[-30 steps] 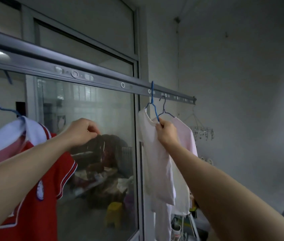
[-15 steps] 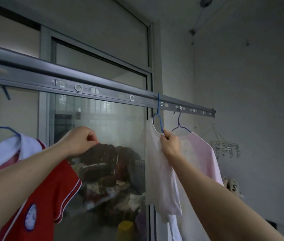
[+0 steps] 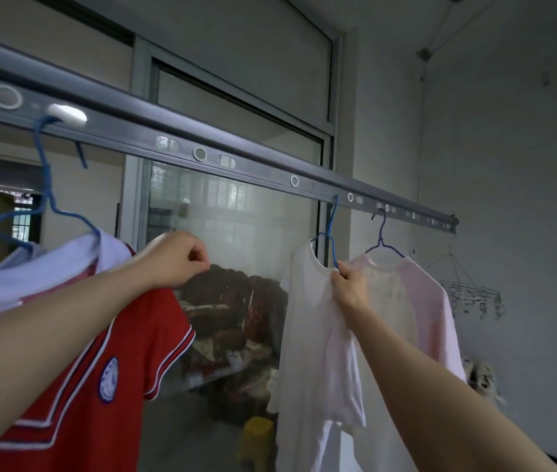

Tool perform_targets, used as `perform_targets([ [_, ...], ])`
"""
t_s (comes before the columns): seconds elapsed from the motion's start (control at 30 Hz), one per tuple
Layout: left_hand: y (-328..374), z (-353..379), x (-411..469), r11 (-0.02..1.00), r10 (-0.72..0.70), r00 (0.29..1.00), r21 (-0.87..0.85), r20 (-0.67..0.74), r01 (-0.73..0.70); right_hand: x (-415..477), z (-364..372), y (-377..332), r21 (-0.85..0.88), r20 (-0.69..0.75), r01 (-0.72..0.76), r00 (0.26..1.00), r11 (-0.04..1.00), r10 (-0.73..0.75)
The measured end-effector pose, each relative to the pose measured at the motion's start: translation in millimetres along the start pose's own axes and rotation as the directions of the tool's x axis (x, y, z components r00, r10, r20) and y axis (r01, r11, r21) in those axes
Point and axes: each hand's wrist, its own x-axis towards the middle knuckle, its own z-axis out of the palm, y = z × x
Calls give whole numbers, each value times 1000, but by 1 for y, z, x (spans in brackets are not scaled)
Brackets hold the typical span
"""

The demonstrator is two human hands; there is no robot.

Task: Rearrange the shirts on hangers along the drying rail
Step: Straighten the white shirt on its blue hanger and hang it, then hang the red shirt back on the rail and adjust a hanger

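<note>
Right wall: grey plaster, bare, with a cable running down near its corner. Centre: glazed sliding door in a grey frame, with dark cluttered furniture seen through the glass. Yellow stool stands low by the frame's foot. Wire peg rack hangs beside the wall. Light dim, grey.

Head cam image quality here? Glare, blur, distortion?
Head view: dim, flat light; drying rail slightly bows, wide-angle distortion; glass door carries a hazy window reflection; one blown-out white patch on the rail; right hand on the blue hanger is sharp.
</note>
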Motion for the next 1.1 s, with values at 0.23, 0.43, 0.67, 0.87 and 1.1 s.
perform_targets([
  [0.23,-3,-12,-16,1000,-16,1000,3,12,16,-18,-5,-18,-567,-45,96,988,818,-147],
  [0.43,8,-15,-34,1000,-20,1000,21,24,19,-80,33,-73,-631,246,604,751,487,-613],
  [0.67,5,-64,-79,991,-82,993,97,-81,90,-161,99,-113,-325,381,767,642,553,-666],
  [0.87,-8,-120,-135,992,-5,967,119,-254,37,-219,129,-145,-153,422,670,709,726,-566],
  [1.1,-33,-173,-192,976,-86,941,162,-327,145,-280,152,-178,60,354,473,813,879,-462],
])
